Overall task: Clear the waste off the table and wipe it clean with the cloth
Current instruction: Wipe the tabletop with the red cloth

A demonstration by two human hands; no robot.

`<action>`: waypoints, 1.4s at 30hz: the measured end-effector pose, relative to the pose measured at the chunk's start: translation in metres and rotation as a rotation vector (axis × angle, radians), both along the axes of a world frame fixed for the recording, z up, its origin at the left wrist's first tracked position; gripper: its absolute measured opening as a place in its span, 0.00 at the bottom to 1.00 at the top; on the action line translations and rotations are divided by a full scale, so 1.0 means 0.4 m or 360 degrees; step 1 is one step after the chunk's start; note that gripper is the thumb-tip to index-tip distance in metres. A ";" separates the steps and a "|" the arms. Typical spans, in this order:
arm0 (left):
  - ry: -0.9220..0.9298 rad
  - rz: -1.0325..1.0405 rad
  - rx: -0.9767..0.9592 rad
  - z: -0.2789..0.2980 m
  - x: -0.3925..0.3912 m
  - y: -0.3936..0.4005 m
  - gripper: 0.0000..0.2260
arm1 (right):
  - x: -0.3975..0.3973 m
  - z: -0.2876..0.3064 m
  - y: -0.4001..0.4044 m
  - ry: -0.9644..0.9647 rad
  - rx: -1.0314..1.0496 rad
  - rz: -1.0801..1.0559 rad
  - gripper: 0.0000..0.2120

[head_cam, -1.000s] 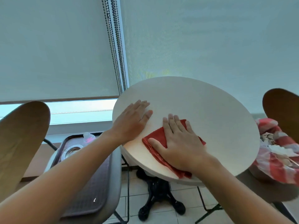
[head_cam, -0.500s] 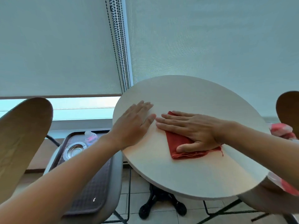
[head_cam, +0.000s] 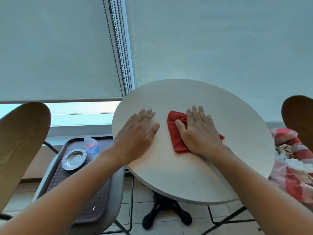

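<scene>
A folded red cloth point(head_cam: 175, 133) lies near the middle of the round white table point(head_cam: 194, 180). My right hand point(head_cam: 199, 131) presses flat on the cloth with straight fingers pointing away from me. My left hand point(head_cam: 138, 133) rests flat on the bare tabletop just left of the cloth, a small gap between its thumb and the cloth's edge. Waste paper and scraps sit in a red-and-white bag point(head_cam: 293, 168) on the chair at the right.
A chair at the left carries a dark tray point(head_cam: 81, 197) with a metal ashtray point(head_cam: 74, 159) and a small plastic bottle point(head_cam: 92, 146). Wooden chair backs stand at far left point(head_cam: 20, 143) and far right point(head_cam: 299, 114). Blind cords point(head_cam: 118, 48) hang behind the table.
My right hand has swung the cloth round, its fingers now pointing away from me instead of leftward, and the cloth sits a little farther from the near edge. My left hand stayed put.
</scene>
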State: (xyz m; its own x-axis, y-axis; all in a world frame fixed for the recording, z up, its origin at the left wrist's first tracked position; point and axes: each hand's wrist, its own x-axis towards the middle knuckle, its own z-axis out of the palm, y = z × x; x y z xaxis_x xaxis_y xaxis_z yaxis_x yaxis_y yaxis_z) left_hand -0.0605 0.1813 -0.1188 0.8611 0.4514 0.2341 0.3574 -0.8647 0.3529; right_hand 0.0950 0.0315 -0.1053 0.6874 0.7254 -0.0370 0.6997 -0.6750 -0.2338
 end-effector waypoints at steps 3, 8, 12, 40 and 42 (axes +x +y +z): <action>-0.0067 0.0021 -0.0023 -0.003 -0.001 -0.002 0.26 | 0.048 0.013 0.066 -0.0018 -0.0029 0.0134 0.42; -0.0287 0.0136 -0.0239 0.004 -0.011 -0.003 0.29 | -0.005 0.010 0.120 -0.0126 -0.0078 0.0565 0.40; -0.0339 0.0170 -0.0373 0.008 -0.015 -0.006 0.31 | -0.089 0.016 0.035 -0.0129 -0.0025 0.0718 0.34; 0.0086 0.0056 -0.0048 0.006 0.000 -0.004 0.31 | 0.225 0.009 0.123 -0.0012 -0.0060 0.0093 0.33; 0.0030 0.0080 -0.0079 0.007 -0.001 -0.005 0.31 | 0.221 0.010 0.157 -0.0021 -0.0065 0.0266 0.32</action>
